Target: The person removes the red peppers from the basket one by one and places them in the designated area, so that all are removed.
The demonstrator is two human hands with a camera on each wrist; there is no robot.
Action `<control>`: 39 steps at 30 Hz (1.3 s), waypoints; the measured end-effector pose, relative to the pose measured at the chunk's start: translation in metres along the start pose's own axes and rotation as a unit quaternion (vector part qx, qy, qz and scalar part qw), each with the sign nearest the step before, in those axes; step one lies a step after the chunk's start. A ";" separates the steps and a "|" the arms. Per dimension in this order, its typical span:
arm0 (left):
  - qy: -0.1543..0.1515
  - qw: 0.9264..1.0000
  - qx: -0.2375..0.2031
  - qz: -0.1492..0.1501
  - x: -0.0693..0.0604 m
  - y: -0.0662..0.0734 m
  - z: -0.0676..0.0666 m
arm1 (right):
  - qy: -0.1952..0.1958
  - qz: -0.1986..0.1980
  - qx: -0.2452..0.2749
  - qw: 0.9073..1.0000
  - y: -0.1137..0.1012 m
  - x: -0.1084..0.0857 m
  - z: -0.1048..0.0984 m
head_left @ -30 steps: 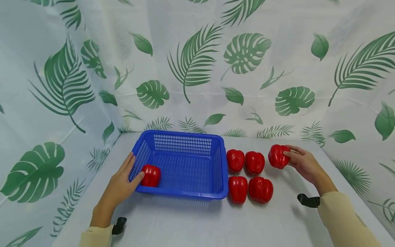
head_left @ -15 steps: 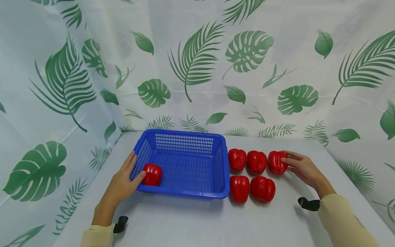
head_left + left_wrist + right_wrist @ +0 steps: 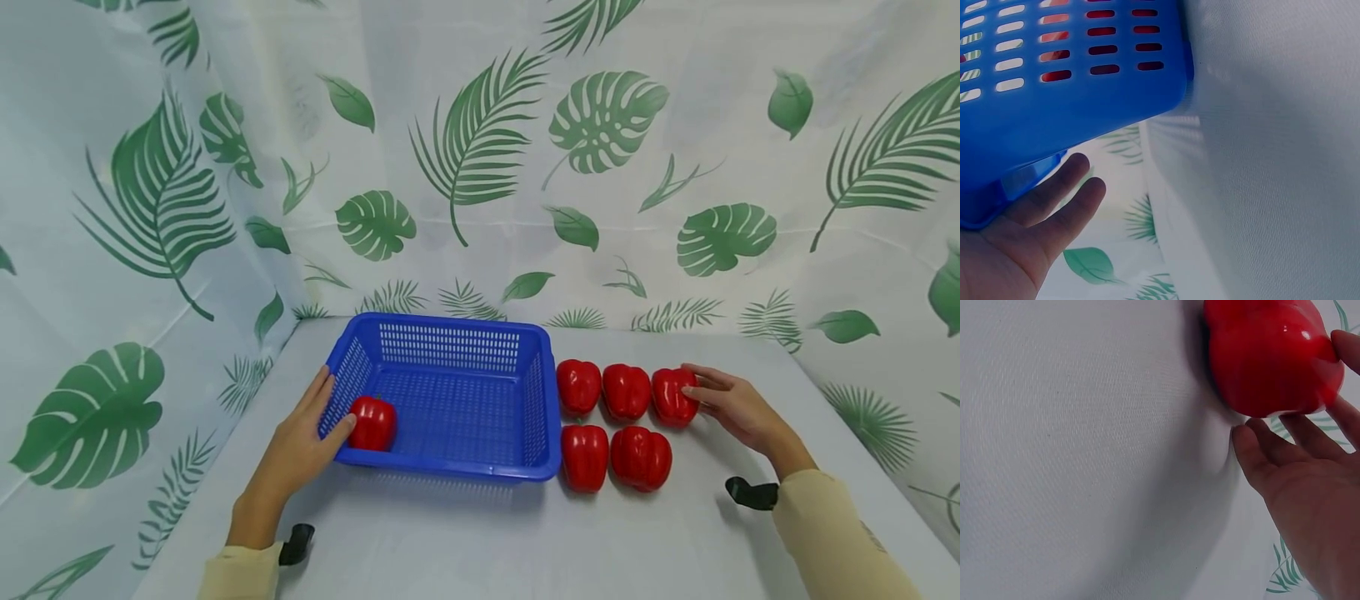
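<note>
A blue plastic basket (image 3: 457, 469) with slotted sides stands on the white table. My left hand (image 3: 296, 442) holds its left end, the thumb over the rim and the fingers along the outside. In the left wrist view, two fingers of the left hand (image 3: 1041, 231) stretch out below the rim. One red bell pepper (image 3: 372, 423) sits inside the basket, near the left thumb. My right hand (image 3: 738, 410) holds another red bell pepper (image 3: 674, 398) from its right side, with the thumb in front. In the right wrist view this bell pepper (image 3: 1272, 359) rests at the table surface.
Several more red bell peppers stand right of the basket: two in the back row, a left one (image 3: 578, 387) and a middle one (image 3: 627, 392), and two in front, one (image 3: 585, 458) beside another (image 3: 641, 458). A leaf-patterned curtain (image 3: 465, 275) hangs behind the table (image 3: 480, 542).
The right hand has lowered its bell pepper from the air onto the table, at the right end of the back row. The left hand has stayed at the basket.
</note>
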State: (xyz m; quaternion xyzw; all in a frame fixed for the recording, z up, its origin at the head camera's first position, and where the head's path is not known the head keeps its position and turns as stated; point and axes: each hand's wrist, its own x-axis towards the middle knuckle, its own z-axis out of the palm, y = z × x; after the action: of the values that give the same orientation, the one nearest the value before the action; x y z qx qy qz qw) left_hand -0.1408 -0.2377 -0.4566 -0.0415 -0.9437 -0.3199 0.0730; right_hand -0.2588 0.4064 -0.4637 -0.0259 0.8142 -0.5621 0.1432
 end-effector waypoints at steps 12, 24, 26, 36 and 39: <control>0.000 1.000 -0.003 0.002 0.000 0.000 0.000 | 0.032 -0.028 -0.026 0.999 -0.012 0.007 -0.002; 0.000 1.000 -0.004 0.000 0.000 0.000 0.000 | 0.051 -0.072 -0.019 0.996 -0.056 0.013 0.016; 0.001 1.000 -0.006 0.001 0.000 0.000 0.000 | 0.044 -0.079 -0.013 0.996 -0.062 0.014 0.021; 0.000 1.000 -0.004 -0.001 0.000 -0.001 0.001 | 0.012 -0.105 -0.007 0.994 -0.087 0.020 0.040; -0.001 1.000 -0.003 -0.003 0.000 0.000 0.001 | -0.002 -0.111 -0.002 0.994 -0.096 0.020 0.049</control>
State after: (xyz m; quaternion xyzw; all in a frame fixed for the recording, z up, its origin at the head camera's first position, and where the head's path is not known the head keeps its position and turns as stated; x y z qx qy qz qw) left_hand -0.1409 -0.2375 -0.4574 -0.0389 -0.9429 -0.3231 0.0705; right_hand -0.2769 0.3231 -0.3957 -0.1179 0.8069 -0.5730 0.0816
